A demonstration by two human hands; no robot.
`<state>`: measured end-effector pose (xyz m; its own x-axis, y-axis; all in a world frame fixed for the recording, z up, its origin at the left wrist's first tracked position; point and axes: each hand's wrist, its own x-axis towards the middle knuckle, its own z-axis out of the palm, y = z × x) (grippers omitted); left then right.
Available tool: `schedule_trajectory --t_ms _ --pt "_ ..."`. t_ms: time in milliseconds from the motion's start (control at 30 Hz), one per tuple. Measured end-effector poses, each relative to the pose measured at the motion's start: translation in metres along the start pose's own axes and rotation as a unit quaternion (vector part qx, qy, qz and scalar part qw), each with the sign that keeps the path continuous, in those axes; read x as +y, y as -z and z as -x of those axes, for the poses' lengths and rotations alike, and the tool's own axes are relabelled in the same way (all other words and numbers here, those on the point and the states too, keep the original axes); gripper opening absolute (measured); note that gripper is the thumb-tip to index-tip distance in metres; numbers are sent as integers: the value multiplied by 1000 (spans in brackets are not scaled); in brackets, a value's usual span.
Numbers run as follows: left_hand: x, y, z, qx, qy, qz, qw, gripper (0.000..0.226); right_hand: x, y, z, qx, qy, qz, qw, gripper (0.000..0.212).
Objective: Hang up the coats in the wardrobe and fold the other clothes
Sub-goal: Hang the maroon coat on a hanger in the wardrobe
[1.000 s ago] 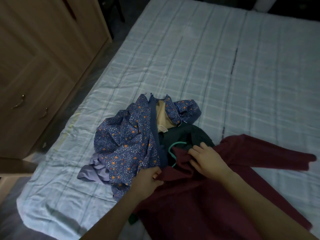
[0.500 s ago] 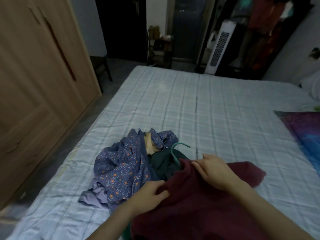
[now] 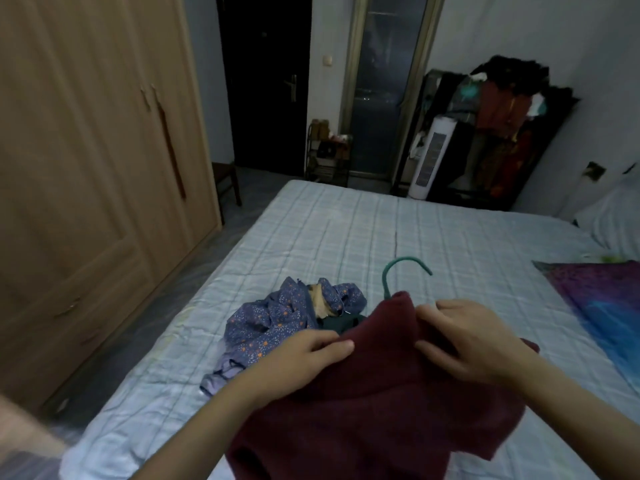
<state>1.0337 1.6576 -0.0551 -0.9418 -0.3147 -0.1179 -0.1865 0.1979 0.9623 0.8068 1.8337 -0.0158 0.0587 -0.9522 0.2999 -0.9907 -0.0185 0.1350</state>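
Both hands are gripping the maroon coat point(image 3: 381, 403) near its collar: the left hand point(image 3: 304, 355) is pinching the fabric at the left shoulder with fingers curled over the edge, and the right hand point(image 3: 464, 341) is closing over the right shoulder, thumb and fingers spread across the cloth. Working from left to right, the wooden wardrobe point(image 3: 86, 185) is standing with its doors shut along the left side of the room, well apart from the coat. On the bed point(image 3: 346, 237), just left of the coat, a blue floral garment point(image 3: 270, 323) is lying crumpled, with a pale lilac piece point(image 3: 221, 372) showing beneath its near edge and a dark green garment point(image 3: 343, 322) tucked between it and the coat. A teal hanger hook point(image 3: 398, 271) is rising out of the coat's collar — upright, curving to the right. The coat itself is hanging lifted above the mattress, its lower part draping toward the camera. At the far right, a purple-and-blue cloth point(image 3: 602, 306) is lying flat on the bed.
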Motion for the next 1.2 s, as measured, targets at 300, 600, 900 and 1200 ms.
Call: schedule_trajectory --t_ms 300,600,900,1200 --pt "83 30 122 115 43 36 992 38 -59 50 -60 99 46 30 994 50" --pt "103 74 204 326 67 113 936 60 -132 98 -151 210 41 57 975 46" --pt "137 83 239 541 -11 89 837 28 -255 138 -203 87 19 -409 908 43" --pt "120 40 230 548 -62 -197 810 41 -302 142 -247 9 -8 -403 915 26"
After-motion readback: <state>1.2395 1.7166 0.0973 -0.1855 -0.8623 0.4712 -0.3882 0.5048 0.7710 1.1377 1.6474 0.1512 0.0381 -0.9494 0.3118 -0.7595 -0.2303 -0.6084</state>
